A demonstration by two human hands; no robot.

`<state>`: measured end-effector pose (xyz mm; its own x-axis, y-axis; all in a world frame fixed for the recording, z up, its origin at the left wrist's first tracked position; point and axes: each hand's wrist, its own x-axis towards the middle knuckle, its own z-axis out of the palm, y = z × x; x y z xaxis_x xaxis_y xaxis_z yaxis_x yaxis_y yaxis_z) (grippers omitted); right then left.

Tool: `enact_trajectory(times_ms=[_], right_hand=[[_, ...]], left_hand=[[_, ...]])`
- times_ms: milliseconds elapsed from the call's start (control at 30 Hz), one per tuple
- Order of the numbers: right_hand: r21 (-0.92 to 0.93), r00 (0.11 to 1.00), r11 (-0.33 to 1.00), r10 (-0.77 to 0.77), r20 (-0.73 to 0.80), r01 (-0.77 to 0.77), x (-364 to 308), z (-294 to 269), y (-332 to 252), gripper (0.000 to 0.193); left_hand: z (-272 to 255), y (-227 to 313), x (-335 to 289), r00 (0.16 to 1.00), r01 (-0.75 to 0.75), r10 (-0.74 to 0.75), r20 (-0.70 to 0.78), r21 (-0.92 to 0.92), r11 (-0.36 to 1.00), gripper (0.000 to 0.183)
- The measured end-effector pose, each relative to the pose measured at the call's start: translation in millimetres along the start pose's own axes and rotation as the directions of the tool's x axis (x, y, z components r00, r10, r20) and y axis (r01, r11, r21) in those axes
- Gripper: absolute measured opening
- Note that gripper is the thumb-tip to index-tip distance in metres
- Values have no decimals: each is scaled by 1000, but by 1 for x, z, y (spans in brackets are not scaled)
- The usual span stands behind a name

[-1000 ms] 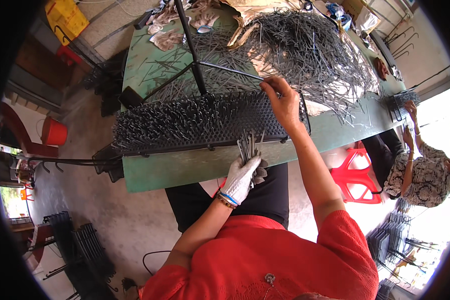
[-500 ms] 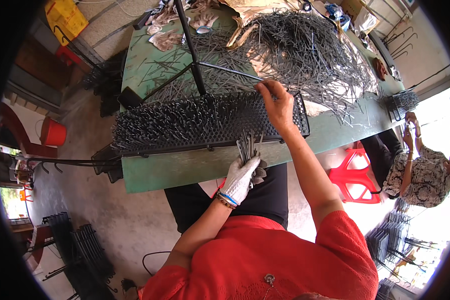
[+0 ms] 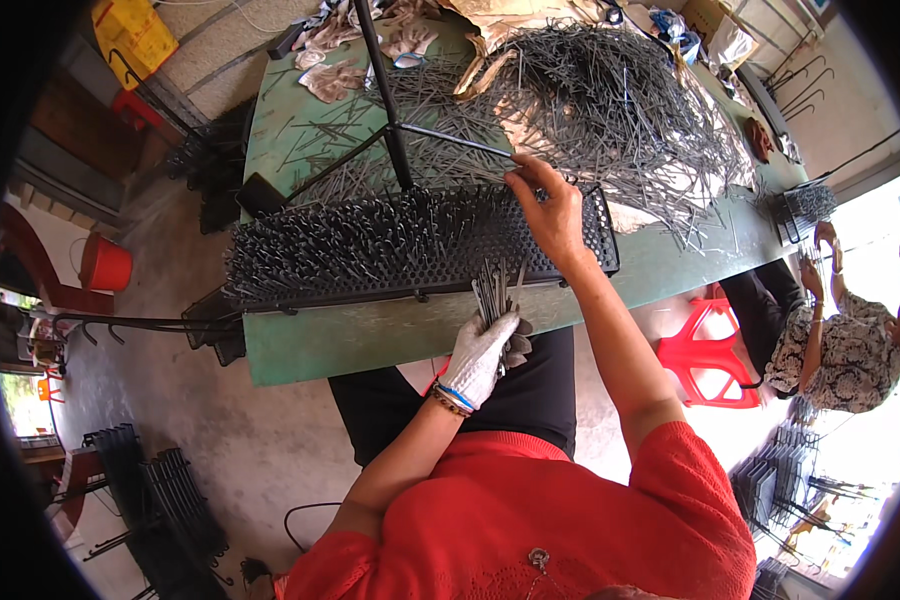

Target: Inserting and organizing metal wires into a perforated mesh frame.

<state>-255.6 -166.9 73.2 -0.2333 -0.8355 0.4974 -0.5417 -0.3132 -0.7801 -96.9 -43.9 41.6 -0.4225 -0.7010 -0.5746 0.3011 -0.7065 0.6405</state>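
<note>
My left hand, in a white knit glove, is closed round a bundle of thin metal rods that point up at the table's front edge. Just beyond it lies a long black perforated rack with rods standing densely in its holes on the left and middle. Over the rack's right part hovers my bare right hand, thumb and forefinger pinched together. Whatever sits between those fingertips is too small to make out. A black metal frame rises behind the rack, one thin strut passing near my right fingertips.
A large heap of loose rods covers the green table's far side, with used gloves at the far left. At right a person sits near a red plastic stool. Hooked black racks stand on the floor at lower left.
My right hand has shifted slightly left over the rack, still pinched. My left hand and its bundle stay in place. The other person's hands have moved a little.
</note>
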Motion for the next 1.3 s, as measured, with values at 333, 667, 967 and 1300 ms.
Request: enact_trajectory(times_ms=[333, 667, 967, 1300], right_hand=[[-151, 993, 982, -113, 18, 115, 2, -2, 4, 32], [-213, 974, 953, -198, 106, 217, 5, -7, 1, 41], [-236, 936, 908, -318, 152, 347, 1, -7, 13, 30], [-152, 961, 951, -276, -33, 268, 0, -18, 6, 19]], left_hand=[[0, 0, 1, 1000, -6, 6, -3, 11, 1000, 16], [-5, -3, 7, 999, -35, 35, 3, 20, 999, 17], [-4, -2, 5, 999, -42, 42, 6, 11, 999, 17], [-1, 1, 3, 998, -49, 48, 51, 31, 998, 17]])
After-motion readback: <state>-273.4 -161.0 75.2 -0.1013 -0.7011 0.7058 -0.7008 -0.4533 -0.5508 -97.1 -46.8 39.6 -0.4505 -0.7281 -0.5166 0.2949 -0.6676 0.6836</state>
